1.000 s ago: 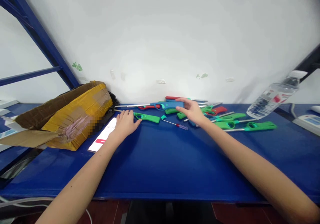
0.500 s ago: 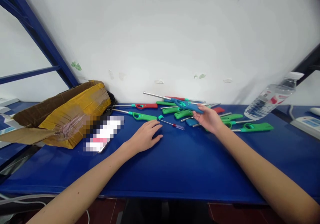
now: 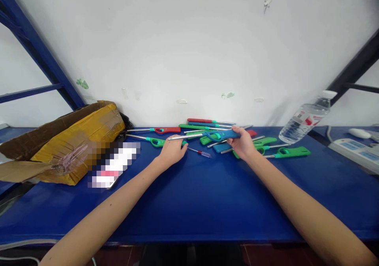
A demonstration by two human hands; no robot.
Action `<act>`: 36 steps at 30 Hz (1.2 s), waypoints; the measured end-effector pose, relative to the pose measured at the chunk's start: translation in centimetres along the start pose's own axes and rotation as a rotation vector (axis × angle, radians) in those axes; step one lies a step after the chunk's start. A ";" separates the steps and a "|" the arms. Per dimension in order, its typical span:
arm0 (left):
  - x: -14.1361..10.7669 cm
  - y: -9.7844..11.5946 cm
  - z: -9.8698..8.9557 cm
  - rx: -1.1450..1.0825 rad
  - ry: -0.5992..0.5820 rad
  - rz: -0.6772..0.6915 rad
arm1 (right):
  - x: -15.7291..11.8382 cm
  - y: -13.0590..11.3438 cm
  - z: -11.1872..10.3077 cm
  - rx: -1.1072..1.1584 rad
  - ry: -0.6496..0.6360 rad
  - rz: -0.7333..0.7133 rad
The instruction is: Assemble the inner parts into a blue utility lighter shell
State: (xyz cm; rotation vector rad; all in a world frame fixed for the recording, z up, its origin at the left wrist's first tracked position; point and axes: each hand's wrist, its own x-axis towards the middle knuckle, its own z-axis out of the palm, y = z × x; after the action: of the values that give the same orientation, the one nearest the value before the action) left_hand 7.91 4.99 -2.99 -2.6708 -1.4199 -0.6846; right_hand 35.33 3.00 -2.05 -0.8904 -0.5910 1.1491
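My right hand (image 3: 243, 144) is closed around the handle end of a blue gas lighter (image 3: 222, 135), a long-necked one. Its metal barrel (image 3: 189, 136) points left, its tip passing in front of the fingers of my left hand (image 3: 172, 154). That left hand rests over the handle of a green lighter (image 3: 155, 142) on the table; its fingers are mostly hidden, so its grip cannot be made out. Just right of it lies a small screwdriver (image 3: 204, 154) with a clear purplish handle. A red lighter (image 3: 168, 130) lies behind the left hand.
Several green, red and blue lighters (image 3: 293, 151) lie in a loose pile along the wall. A water bottle (image 3: 306, 117) and a power strip (image 3: 355, 151) are at right. At left are a taped cardboard box (image 3: 79, 147) and a blurred-out phone (image 3: 117, 167) on the blue table (image 3: 201, 202).
My right hand has brought the blue lighter's barrel lower, its tip now by my left hand. My left hand has moved forward over the green lighter. The view has shifted slightly.
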 end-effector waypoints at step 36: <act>-4.8 -5.0 -6.2 -0.863 0.153 -0.236 | -0.3 -0.1 0.1 0.005 0.043 -0.070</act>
State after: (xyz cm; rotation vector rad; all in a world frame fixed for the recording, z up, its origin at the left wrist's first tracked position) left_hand -0.67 2.70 -0.12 -2.8899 -1.6854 -1.8426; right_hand 35.20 2.75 -1.92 -0.8811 -0.5802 1.0654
